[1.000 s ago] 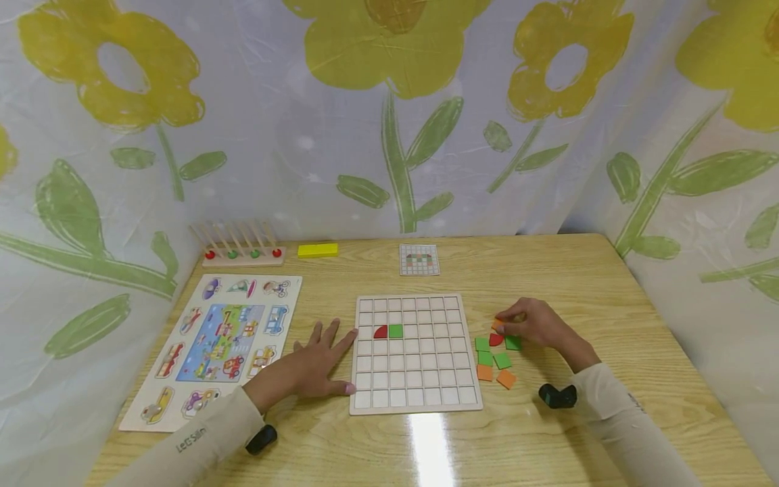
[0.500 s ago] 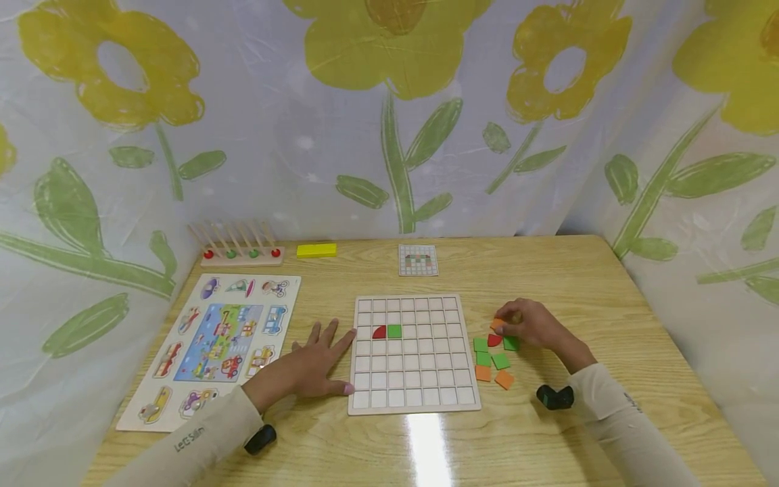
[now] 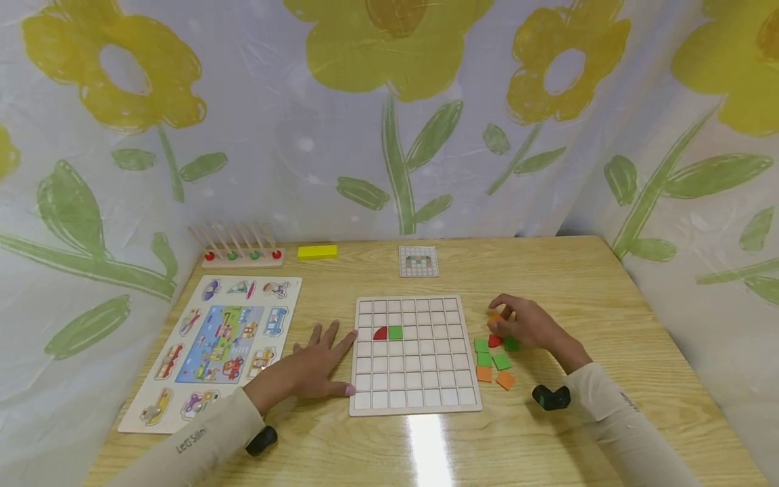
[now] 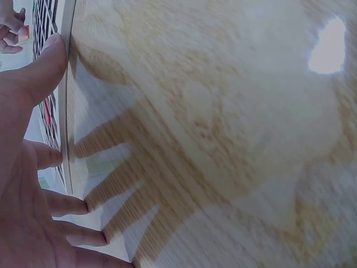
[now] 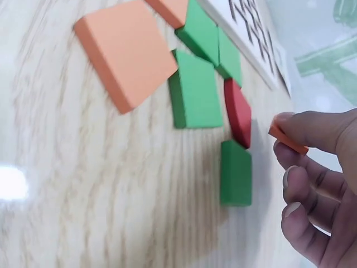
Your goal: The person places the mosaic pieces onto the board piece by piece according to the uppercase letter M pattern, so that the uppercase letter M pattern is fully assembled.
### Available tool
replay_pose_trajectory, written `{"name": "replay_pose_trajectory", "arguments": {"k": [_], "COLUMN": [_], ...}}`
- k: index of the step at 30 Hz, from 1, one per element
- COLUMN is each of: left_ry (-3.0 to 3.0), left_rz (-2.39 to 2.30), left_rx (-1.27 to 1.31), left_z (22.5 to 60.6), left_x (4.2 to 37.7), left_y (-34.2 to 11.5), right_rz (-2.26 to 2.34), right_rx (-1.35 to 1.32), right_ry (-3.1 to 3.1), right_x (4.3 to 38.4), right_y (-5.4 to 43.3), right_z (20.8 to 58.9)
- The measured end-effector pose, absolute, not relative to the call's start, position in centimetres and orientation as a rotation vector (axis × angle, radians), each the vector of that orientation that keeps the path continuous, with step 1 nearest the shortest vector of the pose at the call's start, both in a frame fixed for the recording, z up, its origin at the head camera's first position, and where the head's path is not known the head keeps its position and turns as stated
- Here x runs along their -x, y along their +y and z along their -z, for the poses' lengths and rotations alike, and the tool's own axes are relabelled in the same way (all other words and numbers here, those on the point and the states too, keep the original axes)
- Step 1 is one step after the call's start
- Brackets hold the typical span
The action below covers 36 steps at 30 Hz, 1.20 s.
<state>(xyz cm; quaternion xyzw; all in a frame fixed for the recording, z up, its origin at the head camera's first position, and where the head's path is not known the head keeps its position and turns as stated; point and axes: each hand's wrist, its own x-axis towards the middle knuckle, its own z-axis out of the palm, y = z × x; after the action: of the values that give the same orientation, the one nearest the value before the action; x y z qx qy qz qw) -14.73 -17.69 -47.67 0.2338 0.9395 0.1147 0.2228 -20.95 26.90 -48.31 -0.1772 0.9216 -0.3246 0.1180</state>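
My right hand [image 3: 531, 325] pinches an orange square tile [image 5: 288, 138] between thumb and forefinger, just above the table. Below and beside it lie loose tiles: a red quarter-circle tile [image 5: 239, 113], several green square tiles [image 5: 196, 95] and orange ones [image 5: 127, 54]. To their left is the wooden grid board [image 3: 418, 406], with a red quarter-circle [image 3: 381, 333] and a green square [image 3: 395, 332] side by side in its cells. My left hand [image 3: 316, 365] rests with spread fingers at the board's left edge, thumb and forefinger touching it.
A small pattern card [image 3: 418, 262] lies behind the board. At the left is a picture puzzle board [image 3: 292, 297]. Behind it stand a peg rack [image 3: 243, 262] with red and green beads and a yellow block [image 3: 317, 252]. A flowered curtain [image 3: 274, 135] borders the table.
My right hand has moved slightly left and up with the orange tile, coming away from the loose tiles. My left hand has stayed at the board's edge.
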Motion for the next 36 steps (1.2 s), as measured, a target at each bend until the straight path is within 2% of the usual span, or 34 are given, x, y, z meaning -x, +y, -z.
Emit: {"name": "replay_pose_trajectory", "arguments": {"k": [16, 36], "left_ry": [2.61, 2.594], "left_rz": [-0.303, -0.312], "left_rx": [-0.658, -0.642], "left_z": [47.9, 47.9], "left_x": [15.1, 14.7], "left_y": [-17.8, -17.7], "right_rz": [0.98, 1.211], "right_rx": [0.663, 0.623], "right_ry": [2.698, 2.606], "right_x": [21.3, 20.0], "right_y": [25.3, 22.3], "right_z": [47.3, 47.1]}}
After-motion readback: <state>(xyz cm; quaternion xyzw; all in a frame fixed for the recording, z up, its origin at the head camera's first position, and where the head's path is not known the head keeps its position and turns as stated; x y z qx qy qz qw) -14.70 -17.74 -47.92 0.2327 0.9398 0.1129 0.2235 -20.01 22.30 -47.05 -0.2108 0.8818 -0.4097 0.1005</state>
